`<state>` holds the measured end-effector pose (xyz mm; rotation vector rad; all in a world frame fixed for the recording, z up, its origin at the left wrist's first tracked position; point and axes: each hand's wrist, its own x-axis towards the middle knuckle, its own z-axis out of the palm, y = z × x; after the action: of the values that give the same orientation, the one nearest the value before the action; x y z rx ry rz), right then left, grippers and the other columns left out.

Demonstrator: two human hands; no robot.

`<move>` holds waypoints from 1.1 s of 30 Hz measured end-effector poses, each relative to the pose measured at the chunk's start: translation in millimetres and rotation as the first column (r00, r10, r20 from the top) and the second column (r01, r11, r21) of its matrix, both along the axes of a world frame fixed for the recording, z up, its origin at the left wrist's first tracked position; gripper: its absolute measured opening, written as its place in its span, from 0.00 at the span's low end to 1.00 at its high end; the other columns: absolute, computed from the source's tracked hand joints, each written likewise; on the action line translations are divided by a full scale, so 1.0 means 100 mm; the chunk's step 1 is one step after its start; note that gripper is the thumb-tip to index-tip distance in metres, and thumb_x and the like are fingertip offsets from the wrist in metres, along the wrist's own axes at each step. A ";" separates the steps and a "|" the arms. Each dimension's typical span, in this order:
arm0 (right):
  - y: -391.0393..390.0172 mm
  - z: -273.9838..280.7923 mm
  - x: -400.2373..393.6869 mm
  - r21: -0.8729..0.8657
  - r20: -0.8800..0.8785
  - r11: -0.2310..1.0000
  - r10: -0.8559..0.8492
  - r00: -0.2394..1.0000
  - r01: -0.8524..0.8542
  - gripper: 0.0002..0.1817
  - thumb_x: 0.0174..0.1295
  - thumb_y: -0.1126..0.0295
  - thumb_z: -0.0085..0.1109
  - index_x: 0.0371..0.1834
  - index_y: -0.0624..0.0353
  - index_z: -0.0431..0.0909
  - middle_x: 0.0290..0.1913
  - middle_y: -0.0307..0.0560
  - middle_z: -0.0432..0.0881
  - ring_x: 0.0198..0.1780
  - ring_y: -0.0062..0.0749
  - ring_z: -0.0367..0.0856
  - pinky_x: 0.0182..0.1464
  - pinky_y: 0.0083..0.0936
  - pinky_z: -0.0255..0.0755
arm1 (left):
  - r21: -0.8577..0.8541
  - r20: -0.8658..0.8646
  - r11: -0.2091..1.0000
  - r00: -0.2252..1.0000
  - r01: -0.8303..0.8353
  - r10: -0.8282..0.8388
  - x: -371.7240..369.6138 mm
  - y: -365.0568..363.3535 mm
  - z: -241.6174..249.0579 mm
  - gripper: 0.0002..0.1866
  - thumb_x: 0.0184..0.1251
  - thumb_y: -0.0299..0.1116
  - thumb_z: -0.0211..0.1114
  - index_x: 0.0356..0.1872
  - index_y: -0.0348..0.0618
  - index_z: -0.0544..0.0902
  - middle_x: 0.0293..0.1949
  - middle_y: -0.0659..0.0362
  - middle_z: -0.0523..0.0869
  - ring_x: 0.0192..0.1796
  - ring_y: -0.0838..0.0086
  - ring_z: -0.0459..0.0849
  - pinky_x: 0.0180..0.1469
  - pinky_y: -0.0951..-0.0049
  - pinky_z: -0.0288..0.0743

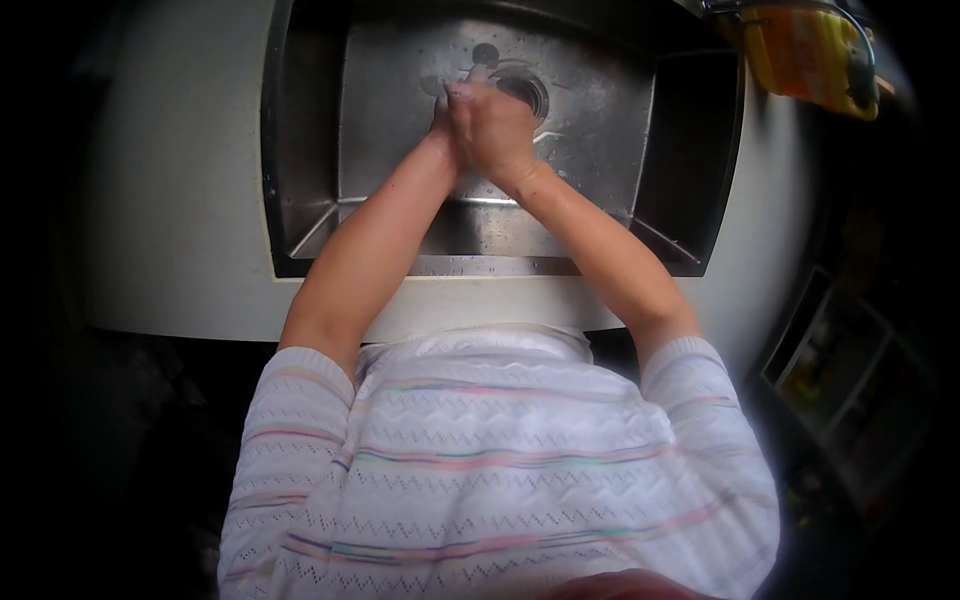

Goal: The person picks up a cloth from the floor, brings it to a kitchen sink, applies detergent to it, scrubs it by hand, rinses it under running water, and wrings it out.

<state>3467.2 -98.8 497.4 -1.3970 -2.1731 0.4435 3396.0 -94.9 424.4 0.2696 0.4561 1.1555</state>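
Both hands are together over the metal sink [395,60], close to its drain [525,88]. My right hand [498,128] lies on top, its fingers wrapped round my left hand. Mostly covered by it, my left hand [444,122] shows only along its left side near the wrist. A fingertip sticks out at the far side of the pair, beside a dark round spot on the sink floor. The left fingers are otherwise hidden. Water drops dot the sink floor and its front ledge.
A pale countertop [180,180] surrounds the sink, its front edge right before my body. At the back right hangs a yellow-orange item [805,55] by a curved metal bar. Lower right, a dark shelf-like frame [835,350] stands beyond the counter.
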 end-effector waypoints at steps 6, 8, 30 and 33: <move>0.59 -0.34 0.56 -0.451 -0.053 0.825 -0.405 0.913 0.340 0.18 0.58 0.56 0.50 0.18 0.59 0.74 0.17 0.49 0.76 0.19 0.37 0.73 0.24 0.31 0.66 | -0.340 -0.011 0.937 0.996 0.076 -0.085 0.10 0.10 0.39 0.17 0.63 0.44 0.53 0.44 0.42 0.73 0.34 0.63 0.78 0.37 0.73 0.77 0.36 0.71 0.73; 0.61 -0.28 0.70 -0.681 -0.442 0.710 -0.591 0.675 0.177 0.18 0.57 0.57 0.54 0.19 0.62 0.74 0.17 0.38 0.73 0.20 0.26 0.68 0.24 0.26 0.63 | -0.239 -0.195 0.957 0.958 0.163 -0.212 0.05 0.09 0.56 0.19 0.55 0.47 0.61 0.38 0.41 0.78 0.31 0.60 0.80 0.33 0.71 0.78 0.37 0.70 0.73; 0.59 0.02 0.92 -0.805 -0.591 0.459 -0.675 0.442 -0.375 0.18 0.43 0.78 0.53 0.42 0.66 0.71 0.30 0.44 0.74 0.31 0.26 0.74 0.36 0.21 0.71 | -0.343 -0.171 0.920 0.976 -0.190 0.137 -0.12 0.18 0.33 0.10 0.54 0.33 0.62 0.35 0.40 0.77 0.31 0.59 0.80 0.34 0.73 0.78 0.38 0.72 0.74; 0.43 -0.01 0.40 -0.677 -0.476 0.726 -0.305 0.825 -0.122 0.13 0.47 0.73 0.52 0.37 0.61 0.75 0.31 0.45 0.78 0.29 0.29 0.76 0.33 0.21 0.71 | -0.372 -0.175 0.904 0.972 -0.211 0.156 -0.17 0.19 0.19 0.10 0.55 0.36 0.61 0.33 0.42 0.77 0.30 0.60 0.79 0.33 0.73 0.77 0.37 0.73 0.73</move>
<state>3506.9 -55.4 496.6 -1.4547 -1.4617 1.5408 3378.6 -75.5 443.3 -0.0407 0.8388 1.2056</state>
